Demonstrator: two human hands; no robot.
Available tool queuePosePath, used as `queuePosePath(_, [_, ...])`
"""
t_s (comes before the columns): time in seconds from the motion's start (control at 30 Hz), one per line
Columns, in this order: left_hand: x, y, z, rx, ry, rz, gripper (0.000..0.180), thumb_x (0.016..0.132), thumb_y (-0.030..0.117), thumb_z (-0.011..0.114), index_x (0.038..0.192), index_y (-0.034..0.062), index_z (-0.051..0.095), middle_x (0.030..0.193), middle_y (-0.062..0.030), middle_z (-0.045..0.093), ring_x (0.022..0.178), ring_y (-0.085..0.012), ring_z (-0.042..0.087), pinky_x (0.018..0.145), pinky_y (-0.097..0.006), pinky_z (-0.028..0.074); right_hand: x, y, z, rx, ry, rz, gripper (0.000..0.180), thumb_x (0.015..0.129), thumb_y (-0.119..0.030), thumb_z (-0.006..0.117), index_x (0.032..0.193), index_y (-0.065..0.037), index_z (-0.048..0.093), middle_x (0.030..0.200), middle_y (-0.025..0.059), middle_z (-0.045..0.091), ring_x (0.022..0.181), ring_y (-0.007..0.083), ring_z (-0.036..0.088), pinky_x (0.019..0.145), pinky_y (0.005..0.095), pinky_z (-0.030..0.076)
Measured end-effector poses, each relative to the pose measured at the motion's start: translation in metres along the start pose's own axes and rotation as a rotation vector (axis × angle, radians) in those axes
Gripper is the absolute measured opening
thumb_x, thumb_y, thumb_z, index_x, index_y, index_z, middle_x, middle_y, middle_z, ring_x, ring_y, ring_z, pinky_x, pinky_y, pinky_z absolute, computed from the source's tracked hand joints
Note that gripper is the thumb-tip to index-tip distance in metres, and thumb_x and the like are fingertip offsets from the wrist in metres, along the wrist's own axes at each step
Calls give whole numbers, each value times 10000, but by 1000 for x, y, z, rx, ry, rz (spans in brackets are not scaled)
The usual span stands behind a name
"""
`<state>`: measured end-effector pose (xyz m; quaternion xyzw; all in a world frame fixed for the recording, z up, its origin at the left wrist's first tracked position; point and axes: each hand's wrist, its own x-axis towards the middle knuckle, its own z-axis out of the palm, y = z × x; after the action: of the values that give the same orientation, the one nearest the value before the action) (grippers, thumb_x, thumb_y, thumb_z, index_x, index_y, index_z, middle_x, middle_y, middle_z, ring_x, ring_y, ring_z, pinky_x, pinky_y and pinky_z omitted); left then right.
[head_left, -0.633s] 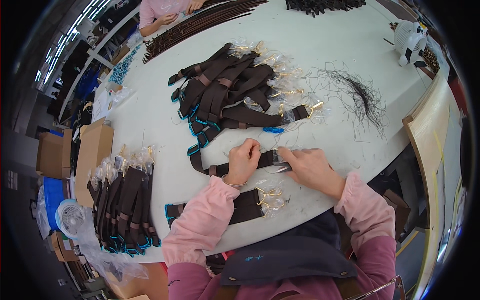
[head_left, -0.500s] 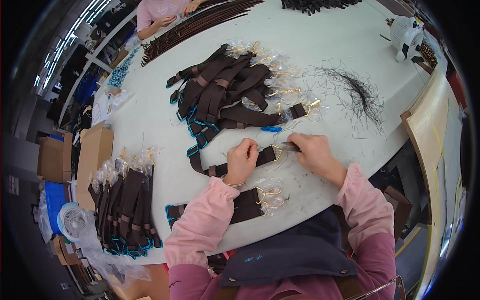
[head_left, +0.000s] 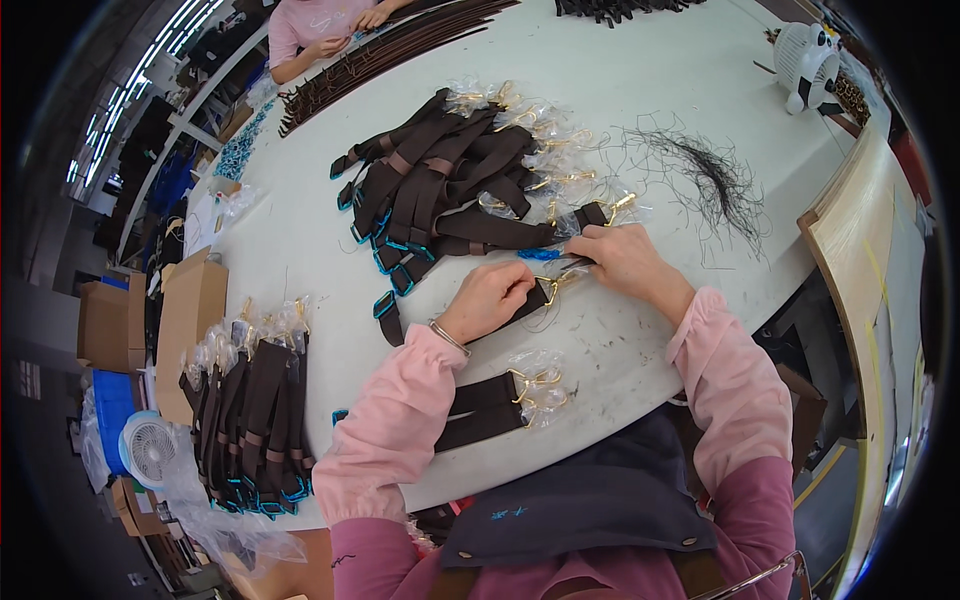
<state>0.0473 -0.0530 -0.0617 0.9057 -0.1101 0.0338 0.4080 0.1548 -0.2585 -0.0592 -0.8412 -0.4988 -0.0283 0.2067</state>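
A dark brown strap (head_left: 530,303) lies on the table in front of me, a gold hook (head_left: 546,288) at its right end. My left hand (head_left: 490,300) is closed on it, fingertips pinched close to the hook; the hand hides its middle. From the left of that hand emerges a strap end with a blue-wrapped buckle (head_left: 384,304). In the closed fingers of my right hand (head_left: 628,262) are small thread snips (head_left: 576,264), mostly covered, their dark blades by the hook. Fine dark thread trails below the hook.
A heap of straps (head_left: 440,180) with plastic-wrapped gold hooks lies beyond my hands. More straps lie nearer me (head_left: 485,410) and at left (head_left: 250,420). Loose black threads (head_left: 715,180) spread at right. A white fan (head_left: 805,68) stands far right; another person (head_left: 320,35) works across the table.
My right hand and the snips have moved up and slightly left, closer to the hook. My left hand has shifted slightly up, and the strap's hook end has risen with it.
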Motion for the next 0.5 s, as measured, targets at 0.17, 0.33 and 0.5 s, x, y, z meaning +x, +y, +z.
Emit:
queuePosePath(0.17, [-5, -14, 13, -23, 2, 77, 95, 816, 37, 539, 890, -18, 564, 779, -131, 603, 645, -239, 573, 592, -299, 446, -10, -16, -4, -146, -22, 116, 196, 789, -176, 585, 942, -71, 521, 757, 115, 624, 623, 277, 608, 517, 401, 446])
queuePosePath(0.33, [-8, -6, 6, 37, -82, 79, 131, 794, 26, 571, 922, 0, 552, 828, -133, 585, 683, -251, 577, 601, -320, 449, -41, -57, -18, 191, -137, 240, 304, 848, -255, 558, 980, -22, 415, 756, 159, 617, 613, 339, 604, 507, 440, 445])
queuePosePath(0.5, [-6, 2, 6, 106, -140, 54, 155, 772, 27, 603, 897, 15, 511, 830, -128, 552, 736, -289, 564, 633, -350, 447, -46, -64, 4, 129, -87, 109, 256, 824, -197, 584, 931, -21, 433, 762, 147, 598, 641, 343, 610, 536, 435, 459])
